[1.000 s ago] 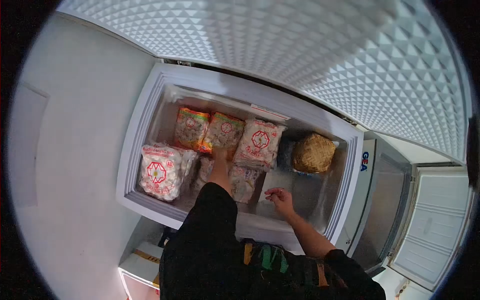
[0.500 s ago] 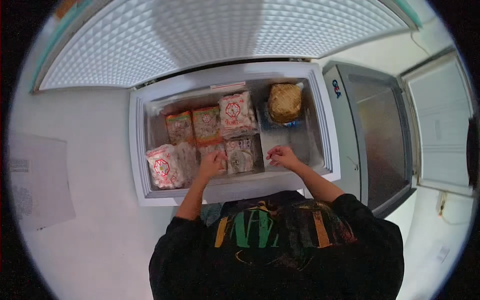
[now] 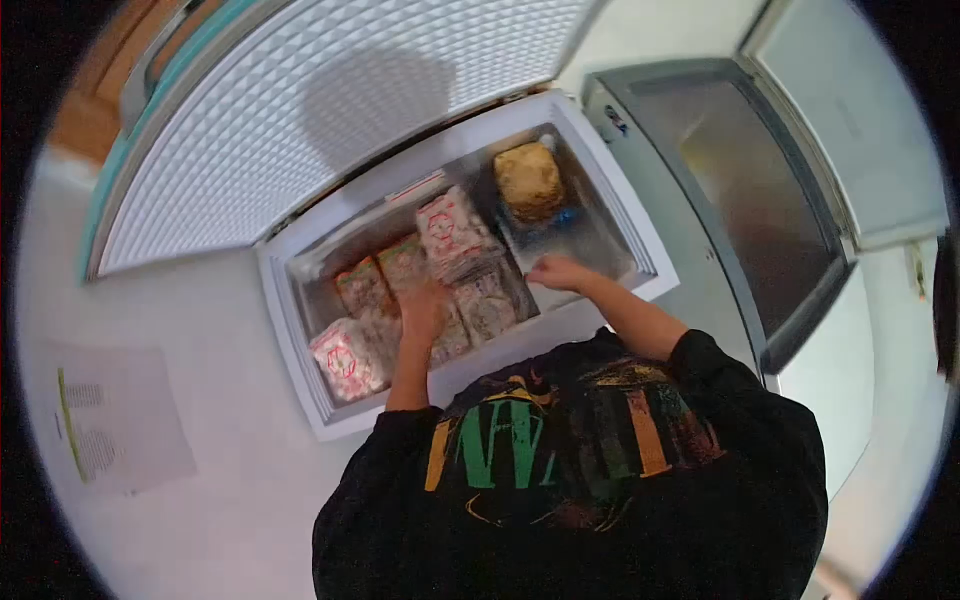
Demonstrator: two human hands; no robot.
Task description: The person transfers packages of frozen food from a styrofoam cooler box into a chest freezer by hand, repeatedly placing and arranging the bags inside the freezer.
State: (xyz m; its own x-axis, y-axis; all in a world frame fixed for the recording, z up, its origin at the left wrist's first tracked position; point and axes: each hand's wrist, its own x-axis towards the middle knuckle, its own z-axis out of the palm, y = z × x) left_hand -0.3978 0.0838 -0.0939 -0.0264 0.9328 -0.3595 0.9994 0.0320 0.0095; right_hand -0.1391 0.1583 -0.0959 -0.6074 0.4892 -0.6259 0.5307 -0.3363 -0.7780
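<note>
My left hand (image 3: 425,308) reaches down over the frosted packs in the left part of a chest freezer (image 3: 590,150). It is blurred, and its fingers are hard to make out. Under and beside it lie orange-edged packs (image 3: 365,290) and a clear pack with pale contents (image 3: 487,305). Farther back is a white pack with a red emblem (image 3: 452,230); a similar white pack (image 3: 347,362) lies at the near left corner. Over the divider's right side hovers my right hand (image 3: 558,272), fingers curled and smeared; nothing shows in it.
A yellowish-brown bundle (image 3: 528,182) sits in the right compartment, with something blue beneath it. Behind the freezer stands its raised lid (image 3: 230,150). A grey cabinet (image 3: 650,190) adjoins on the right. A printed sheet (image 3: 125,420) is at left.
My view has turned, so the freezer appears tilted. My left hand has moved farther in over the orange-edged packs. My right hand stays near the divider, its fingers looking more curled.
</note>
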